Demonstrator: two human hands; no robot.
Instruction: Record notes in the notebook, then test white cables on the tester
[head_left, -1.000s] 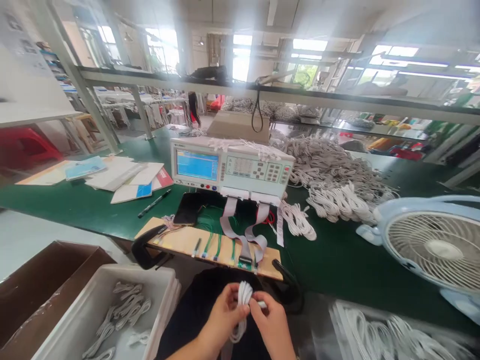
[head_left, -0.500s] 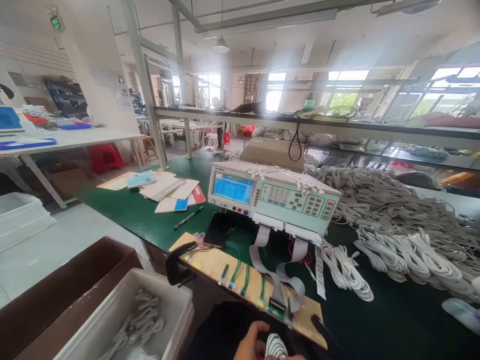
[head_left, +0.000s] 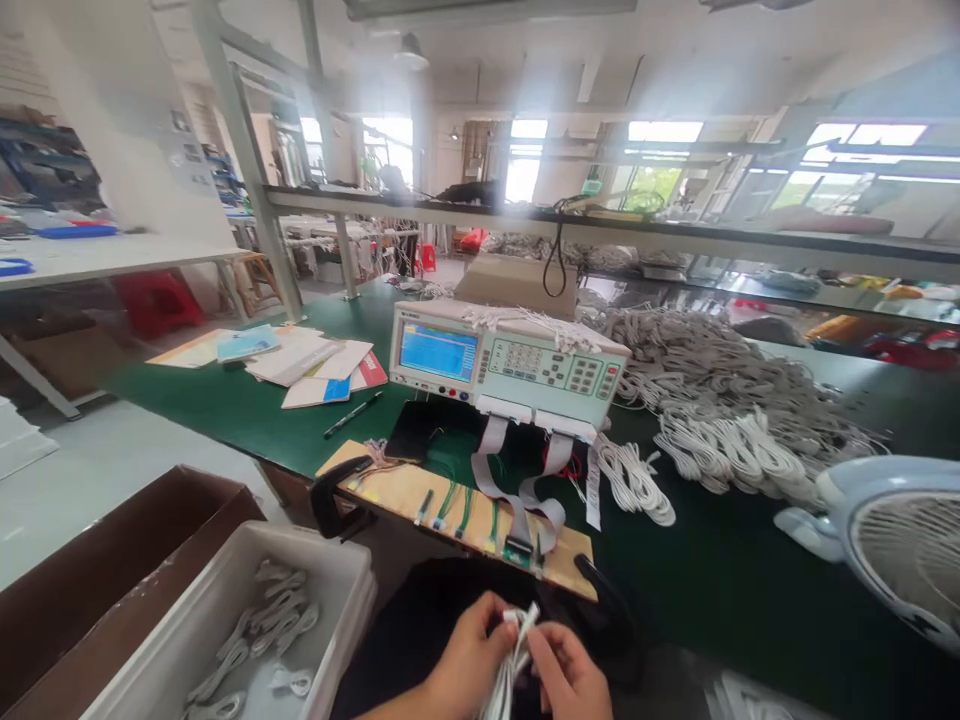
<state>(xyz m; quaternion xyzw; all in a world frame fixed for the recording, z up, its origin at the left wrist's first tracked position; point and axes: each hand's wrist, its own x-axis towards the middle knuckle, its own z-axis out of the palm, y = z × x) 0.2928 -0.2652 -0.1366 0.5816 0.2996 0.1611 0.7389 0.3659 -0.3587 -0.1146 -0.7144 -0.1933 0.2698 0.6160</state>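
Low in the middle of the head view, my left hand [head_left: 471,645] is closed around a looped bundle of white cable [head_left: 507,682]. Its thumb and finger pinch near the top, where white cable ends stick up. My right hand [head_left: 568,672] is closed at the bundle's right side, fingertips on the cable by those ends. Just beyond both hands lies a wooden test board [head_left: 409,492] with green wires and small connectors. Grey ribbon cables [head_left: 491,455] run from the board to a bench tester [head_left: 510,365] with a lit blue screen.
A white bin [head_left: 349,600] holding several cable bundles stands at the left, beside a brown box [head_left: 187,540]. On the green table [head_left: 675,580] are a large cable pile [head_left: 720,370], a loose bundle [head_left: 637,482], papers [head_left: 300,360], a pen [head_left: 352,415] and a fan [head_left: 900,540].
The view has turned right and down, bringing the fan into sight. Both hands have risen further into view, and the cable bundle now stands upright between them.
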